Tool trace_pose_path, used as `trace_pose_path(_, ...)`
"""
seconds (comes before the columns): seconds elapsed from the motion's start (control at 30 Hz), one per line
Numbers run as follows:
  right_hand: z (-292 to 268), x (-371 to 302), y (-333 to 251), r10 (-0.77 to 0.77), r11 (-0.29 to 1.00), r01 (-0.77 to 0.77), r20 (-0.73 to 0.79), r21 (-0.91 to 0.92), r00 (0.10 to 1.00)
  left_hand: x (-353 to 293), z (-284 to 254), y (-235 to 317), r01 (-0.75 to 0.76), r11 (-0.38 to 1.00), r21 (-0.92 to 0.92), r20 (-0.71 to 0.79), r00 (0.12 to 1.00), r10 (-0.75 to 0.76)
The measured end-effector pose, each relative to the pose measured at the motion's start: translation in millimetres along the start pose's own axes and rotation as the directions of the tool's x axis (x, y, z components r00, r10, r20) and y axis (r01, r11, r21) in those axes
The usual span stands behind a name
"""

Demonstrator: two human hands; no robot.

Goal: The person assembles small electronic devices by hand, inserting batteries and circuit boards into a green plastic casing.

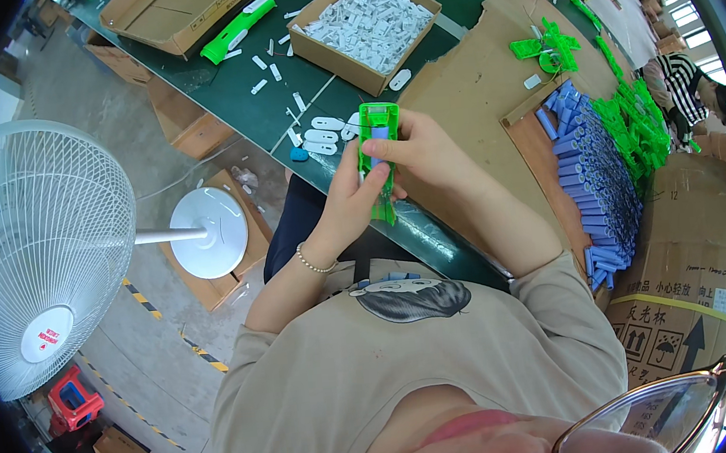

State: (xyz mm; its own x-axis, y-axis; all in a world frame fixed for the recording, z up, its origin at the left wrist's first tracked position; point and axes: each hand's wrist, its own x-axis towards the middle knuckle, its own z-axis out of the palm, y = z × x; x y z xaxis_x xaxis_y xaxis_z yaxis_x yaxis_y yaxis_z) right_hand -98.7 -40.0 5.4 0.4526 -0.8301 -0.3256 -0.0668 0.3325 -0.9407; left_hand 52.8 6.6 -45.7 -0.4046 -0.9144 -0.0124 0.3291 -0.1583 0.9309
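My left hand [347, 197] and my right hand [427, 149] are both closed around a bright green plastic housing [381, 110], above the table's near edge. A blue cylindrical battery [379, 132] lies inside the housing, under my thumbs. My fingers hide much of the housing's middle, and its lower end shows below my left hand. Just beyond my left hand lie several white oval plates [320, 135] with slots. A small blue lump [299, 155] sits near them at the table edge.
A cardboard box [346, 64] full of small white parts stands beyond my hands. Right of me are stacked blue batteries [590, 174], green housings [636, 126] and a large carton [675, 240]. A white fan [50, 248] stands at left. Co-workers sit at far right.
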Motion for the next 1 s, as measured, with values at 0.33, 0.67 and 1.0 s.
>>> trace_pose_path(0.33,-62,162,-45,-0.56,0.382,0.145,-0.104,-0.912,0.822,-9,-27,1,0.015,0.975,-0.223,-0.162,0.985,-0.052)
trace_pose_path(0.67,-49,150,-52,-0.706,0.305,0.381,0.061,-0.873,0.705,-16,-51,3,-0.098,0.98,-0.173,-0.275,0.96,0.048)
trace_pose_path(1.0,-17,22,-39,-0.858,-0.151,0.707,0.447,-0.691,0.254,-4,-28,39,-0.263,0.96,-0.101,-0.291,0.93,0.224)
